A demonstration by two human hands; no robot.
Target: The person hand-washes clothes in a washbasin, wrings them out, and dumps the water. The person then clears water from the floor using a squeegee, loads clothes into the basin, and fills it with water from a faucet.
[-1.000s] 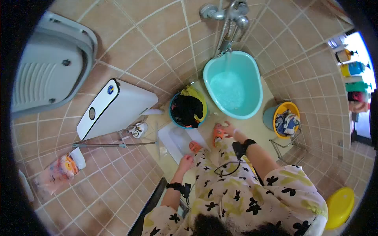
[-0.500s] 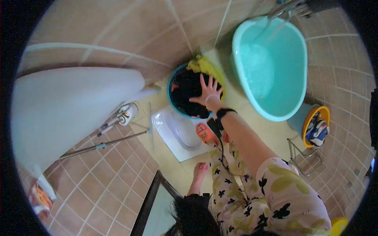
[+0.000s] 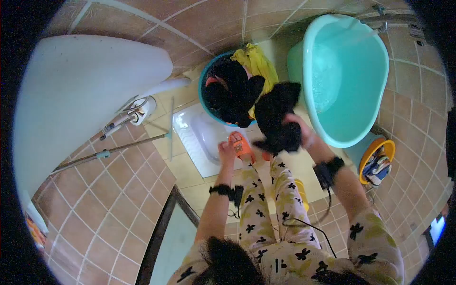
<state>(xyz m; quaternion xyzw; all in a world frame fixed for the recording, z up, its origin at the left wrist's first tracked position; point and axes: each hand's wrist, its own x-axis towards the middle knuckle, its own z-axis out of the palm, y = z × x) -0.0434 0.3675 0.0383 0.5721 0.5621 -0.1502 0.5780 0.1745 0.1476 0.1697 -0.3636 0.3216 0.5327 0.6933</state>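
Observation:
A black garment (image 3: 279,111) hangs from my right hand (image 3: 303,132), whose fingers are closed on it between the blue tub and the large turquoise tub. My left hand (image 3: 226,153) is over the edge of the white squat toilet (image 3: 199,128), holding nothing, its fingers loosely apart. More black clothes (image 3: 232,90) fill the round blue tub (image 3: 203,92) against the wall. A yellow cloth (image 3: 259,64) drapes over that tub's right side.
Water stands in the large turquoise tub (image 3: 358,95) under a tap (image 3: 382,26). A bucket with an orange rim (image 3: 365,166) holds clothes at the right. A mop pole (image 3: 128,148) lies left, near the white water heater-like cylinder (image 3: 99,76). Orange slippers (image 3: 241,146) are on my feet.
My right hand, spread on the black clothes before, has lifted a black garment out and moved right and toward me. My left hand has risen forward over the toilet's edge.

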